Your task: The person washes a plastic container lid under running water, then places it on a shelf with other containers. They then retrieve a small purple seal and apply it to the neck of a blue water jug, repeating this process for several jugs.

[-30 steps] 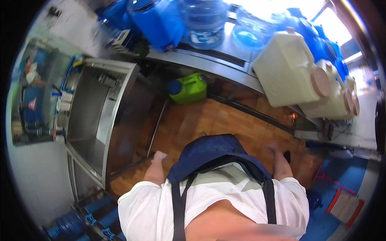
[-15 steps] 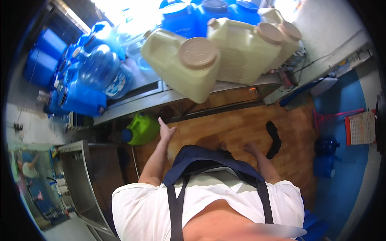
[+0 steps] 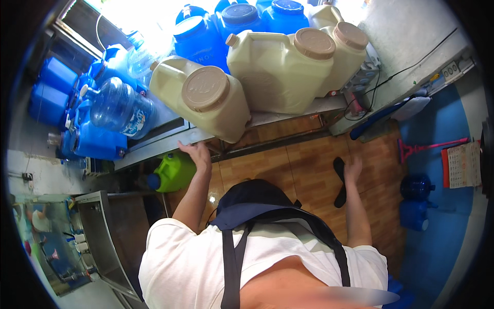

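My left hand (image 3: 198,153) is raised just in front of the metal counter edge (image 3: 170,140), fingers spread and nothing in it. Above it leans a cream jug (image 3: 218,116) with a wide tan lid, overhanging that edge. Below and left of the hand sits a bright green jug (image 3: 177,172) with a blue cap. On the other side, my right hand (image 3: 353,169) hangs over the tiled floor with fingers stretched out and holding nothing. In this view it overlaps the area beside a pair of black slippers (image 3: 339,195).
Two more cream jugs (image 3: 280,72) and several blue containers (image 3: 198,41) crowd the counter. A clear round water bottle (image 3: 121,108) lies tilted among blue jugs at left. A steel cabinet (image 3: 105,226) stands at lower left. A pink-handled tool (image 3: 427,148) leans by the blue wall.
My left hand has moved up and left to the counter edge. My right hand has swung out to the right, beside the slippers. The whole view has shifted slightly.
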`<state>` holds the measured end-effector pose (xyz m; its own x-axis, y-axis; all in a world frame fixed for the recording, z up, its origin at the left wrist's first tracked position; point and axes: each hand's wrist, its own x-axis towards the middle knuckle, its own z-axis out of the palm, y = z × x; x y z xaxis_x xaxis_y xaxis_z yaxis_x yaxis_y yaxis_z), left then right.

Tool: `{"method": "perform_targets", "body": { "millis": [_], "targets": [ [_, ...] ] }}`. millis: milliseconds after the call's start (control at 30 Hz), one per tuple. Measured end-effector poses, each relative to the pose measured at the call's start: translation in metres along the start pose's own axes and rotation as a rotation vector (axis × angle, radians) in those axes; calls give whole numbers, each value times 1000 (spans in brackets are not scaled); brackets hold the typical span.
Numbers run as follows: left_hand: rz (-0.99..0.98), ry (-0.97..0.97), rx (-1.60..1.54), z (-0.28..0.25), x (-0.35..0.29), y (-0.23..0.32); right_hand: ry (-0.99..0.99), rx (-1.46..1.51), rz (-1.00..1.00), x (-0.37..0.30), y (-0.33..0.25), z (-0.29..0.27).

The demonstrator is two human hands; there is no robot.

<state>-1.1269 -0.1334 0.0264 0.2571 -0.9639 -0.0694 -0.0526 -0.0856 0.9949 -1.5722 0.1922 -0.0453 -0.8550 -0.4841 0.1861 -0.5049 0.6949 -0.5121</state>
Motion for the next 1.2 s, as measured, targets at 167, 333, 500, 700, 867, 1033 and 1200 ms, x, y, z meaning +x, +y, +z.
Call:
{"method": "perform_targets", "body": {
  "millis": [167,333,500,700,867,1033,1200],
  "targets": [
    [541,108,-189,20,12,100,363,379,-811,109,-239,-72],
    [366,-48,-309,24,55,162,343,-90,-788,184,-360,-90],
    [35,-267,-490,15,93,171,-222,-351,-390,203,-393,-54],
    [-248,-462,-588,8,130,174,38,-568,-396,194,-417,-50],
    [-385,-537,-647,25,157,176,-112,-65,-883,209,-463,-9],
    [-308,-627,-624,40,159,173,-172,-208,-808,175,-457,-7],
    [-272,-615,-610,44,153,179,-153,-234,-781,127,-430,-35]
  ]
}}
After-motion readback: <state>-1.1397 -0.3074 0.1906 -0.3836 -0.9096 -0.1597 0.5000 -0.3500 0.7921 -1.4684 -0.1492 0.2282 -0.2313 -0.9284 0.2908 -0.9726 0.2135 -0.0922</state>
